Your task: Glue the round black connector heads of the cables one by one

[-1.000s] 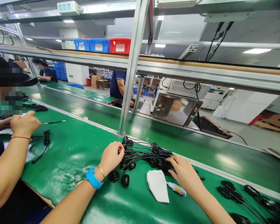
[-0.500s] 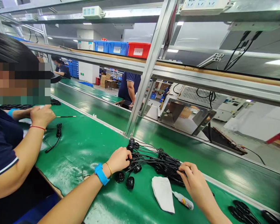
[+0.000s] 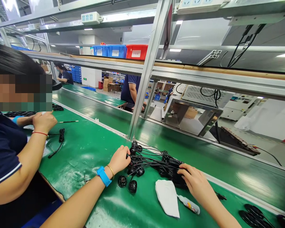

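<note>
My left hand [image 3: 120, 160], with a blue strap and a gold bangle at the wrist, is closed in a pinch on a black round-headed cable at the left end of a heap. More black domed heads [image 3: 132, 186] lie just below it on the green mat. Thin black cables run right from the heads to coiled bundles [image 3: 172, 169]. My right hand [image 3: 192, 179] has its fingers curled over the right end of these bundles; its fingertips are partly hidden among the cables. A folded white cloth [image 3: 167, 199] and a small white bottle [image 3: 189, 205] lie below the bundles.
At the left a co-worker's hands [image 3: 44, 122] work near a black coiled cable [image 3: 61, 135]. A metal post [image 3: 146, 72] rises behind the heap beside the green conveyor belt [image 3: 204, 164]. More coiled black cables [image 3: 253, 215] lie at the lower right.
My left hand has shifted slightly up and left at the heads. The right hand stays at the bundles, with its fingers shifted a little. The view has moved slightly.
</note>
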The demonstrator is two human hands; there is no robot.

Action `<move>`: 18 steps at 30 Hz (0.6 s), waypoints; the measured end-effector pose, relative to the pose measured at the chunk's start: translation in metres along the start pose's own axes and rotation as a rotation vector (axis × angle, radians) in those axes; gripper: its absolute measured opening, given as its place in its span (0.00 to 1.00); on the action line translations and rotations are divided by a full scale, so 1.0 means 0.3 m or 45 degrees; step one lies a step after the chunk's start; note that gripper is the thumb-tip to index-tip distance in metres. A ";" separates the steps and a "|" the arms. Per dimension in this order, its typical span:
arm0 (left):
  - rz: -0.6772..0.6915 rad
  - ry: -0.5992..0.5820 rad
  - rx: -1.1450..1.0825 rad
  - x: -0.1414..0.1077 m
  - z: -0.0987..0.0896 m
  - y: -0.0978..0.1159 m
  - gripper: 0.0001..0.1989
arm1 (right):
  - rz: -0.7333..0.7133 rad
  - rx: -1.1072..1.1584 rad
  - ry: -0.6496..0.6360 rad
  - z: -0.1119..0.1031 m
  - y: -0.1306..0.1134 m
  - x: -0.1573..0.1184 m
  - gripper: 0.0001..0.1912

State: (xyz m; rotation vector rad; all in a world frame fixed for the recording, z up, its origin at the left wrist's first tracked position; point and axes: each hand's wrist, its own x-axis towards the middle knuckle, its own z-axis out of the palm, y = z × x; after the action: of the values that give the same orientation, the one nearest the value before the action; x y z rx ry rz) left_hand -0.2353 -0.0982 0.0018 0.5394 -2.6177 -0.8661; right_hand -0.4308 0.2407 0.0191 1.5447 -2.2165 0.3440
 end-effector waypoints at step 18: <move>0.094 0.280 -0.087 0.038 0.035 -0.009 0.10 | 0.451 0.287 -0.751 0.011 0.138 0.276 0.15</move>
State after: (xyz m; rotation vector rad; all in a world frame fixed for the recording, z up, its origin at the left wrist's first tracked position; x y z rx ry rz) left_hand -0.2491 -0.1000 -0.0057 0.4874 -2.3853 -0.8203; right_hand -0.4948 0.1849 0.0563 1.4948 -3.0177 0.2695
